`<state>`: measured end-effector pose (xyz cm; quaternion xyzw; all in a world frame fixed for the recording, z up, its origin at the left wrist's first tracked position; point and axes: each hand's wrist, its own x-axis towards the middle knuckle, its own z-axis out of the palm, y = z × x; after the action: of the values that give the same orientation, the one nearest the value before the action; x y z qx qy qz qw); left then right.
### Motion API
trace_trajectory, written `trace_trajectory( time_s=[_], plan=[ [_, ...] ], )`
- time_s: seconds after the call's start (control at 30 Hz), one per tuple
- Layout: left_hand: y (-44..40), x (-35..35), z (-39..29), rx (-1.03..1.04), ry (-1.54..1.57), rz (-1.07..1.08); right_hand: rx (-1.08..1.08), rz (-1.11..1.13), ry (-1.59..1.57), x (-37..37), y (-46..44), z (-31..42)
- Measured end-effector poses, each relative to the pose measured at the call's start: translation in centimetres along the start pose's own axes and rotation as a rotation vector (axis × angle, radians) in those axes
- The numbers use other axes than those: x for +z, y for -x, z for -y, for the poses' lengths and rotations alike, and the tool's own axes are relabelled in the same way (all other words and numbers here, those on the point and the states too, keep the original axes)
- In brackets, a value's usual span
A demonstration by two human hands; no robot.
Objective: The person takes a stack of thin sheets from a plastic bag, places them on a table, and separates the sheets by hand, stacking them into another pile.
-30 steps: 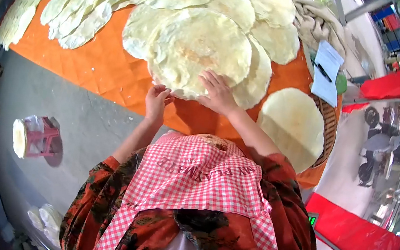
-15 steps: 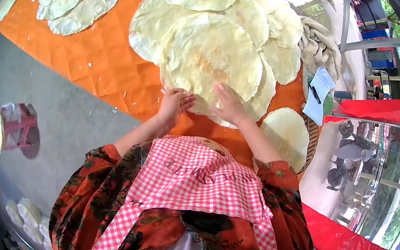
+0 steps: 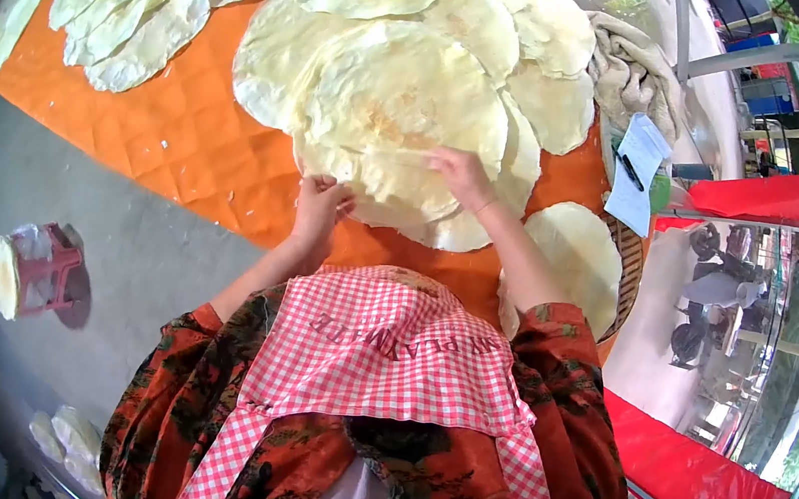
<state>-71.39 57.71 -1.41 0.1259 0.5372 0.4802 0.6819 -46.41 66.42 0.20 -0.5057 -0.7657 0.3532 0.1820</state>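
Note:
A pile of thin, round, pale flatbreads (image 3: 405, 89) lies on the orange cloth in front of me, the top one browned in patches near its middle. My right hand (image 3: 464, 177) is over the pile's near right part, its fingers pinched at what looks like the raised near edge of the top flatbread. At the pile's near left rim is my left hand (image 3: 320, 207), its fingers curled together. Whether anything sits between those fingers is hidden.
Overlapping flatbreads (image 3: 139, 8) spread across the far left of the orange cloth (image 3: 172, 139). One flatbread (image 3: 574, 263) rests on a woven basket at right, near a paper with a pen (image 3: 638, 170) and a crumpled cloth (image 3: 634, 79). A pink stool (image 3: 54, 270) stands on the floor.
My right hand has moved up and slightly right over the pile, its spread fingers now pinched, and a crease or edge shows beside it. My left hand has shifted slightly left.

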Motion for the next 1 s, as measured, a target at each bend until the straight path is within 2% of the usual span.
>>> trace_trajectory(
  time_s=[0.1, 0.2, 0.33, 0.4, 0.47, 0.5, 0.53, 0.57, 0.6, 0.67, 0.77, 0.87, 0.93, 1.0],
  plan=[
    [0.5, -0.1, 0.4, -0.309, 0.121, 0.142, -0.054, -0.014, 0.028, -2.2, -0.5, 3.6],
    [1.0, 1.2, 0.6, -0.38, 0.28, 0.179, -0.051, 0.037, -0.03, -2.0, -0.1, 5.6],
    [-0.5, 2.5, 1.2, -0.159, 0.374, 0.118, -0.07, -0.032, -0.038, -1.2, -0.1, 6.5],
    [-1.3, 0.7, 1.5, -0.043, 0.17, 0.035, -0.113, -0.103, -0.05, -1.2, -0.3, 7.2],
    [-2.2, -1.1, 1.6, 0.059, 0.022, -0.085, 0.064, -0.115, -0.314, -2.5, -3.5, 3.0],
    [-2.4, -2.4, 1.6, 0.033, 0.039, -0.146, 0.064, -0.137, -0.422, -5.1, -6.4, 0.3],
    [-2.3, -3.6, 1.6, 0.008, 0.052, -0.207, 0.236, -0.172, -0.221, -9.8, -7.9, 2.7],
    [-1.8, -4.0, 1.2, -0.033, 0.049, -0.216, 0.199, -0.173, -0.21, -14.2, -9.7, 2.7],
    [-1.6, -4.4, 1.3, -0.029, 0.026, -0.183, 0.241, -0.244, -0.066, -17.6, -11.3, 3.3],
    [-1.8, -5.1, 1.4, -0.016, -0.009, -0.114, -0.013, -0.281, 0.266, -24.4, -14.8, 2.7],
    [-2.2, -4.8, 1.9, -0.015, -0.056, -0.169, -0.215, -0.441, 0.41, -30.6, -19.0, 5.4],
    [-1.7, -4.5, 2.1, -0.024, 0.021, -0.17, -0.397, -0.401, 0.616, -42.1, -26.3, -0.9],
    [-1.6, -4.8, 2.1, -0.045, 0.023, -0.162, -0.396, -0.414, 0.569, -39.1, -22.8, 9.2],
    [-0.6, -4.4, 1.5, -0.057, 0.044, -0.146, -0.437, -0.384, 0.459, -34.5, -18.7, 16.3]
  ],
)
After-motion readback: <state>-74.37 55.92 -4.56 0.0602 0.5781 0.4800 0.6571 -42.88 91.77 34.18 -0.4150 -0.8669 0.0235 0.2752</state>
